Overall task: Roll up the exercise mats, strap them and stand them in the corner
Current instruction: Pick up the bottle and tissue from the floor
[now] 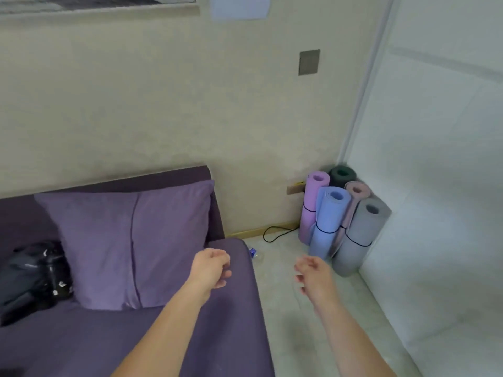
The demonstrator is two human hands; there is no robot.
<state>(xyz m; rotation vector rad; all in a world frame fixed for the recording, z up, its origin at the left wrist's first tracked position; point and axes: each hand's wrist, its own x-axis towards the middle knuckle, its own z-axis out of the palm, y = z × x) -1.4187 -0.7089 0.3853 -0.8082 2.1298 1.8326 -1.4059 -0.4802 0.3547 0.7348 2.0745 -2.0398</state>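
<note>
Head view, single, wide-angle. Looking forward and down from the wearer's head, above bed height. Facing the room corner between beige wall and white panel. Framing the standing rolled mats right of centre, at middle distance, well beyond the hands. Showing left hand and right hand nearest, just below centre, forearms entering from the bottom edge. Taking in the purple bed at lower left, close underneath. Bowing straight edges toward the frame borders.
</note>
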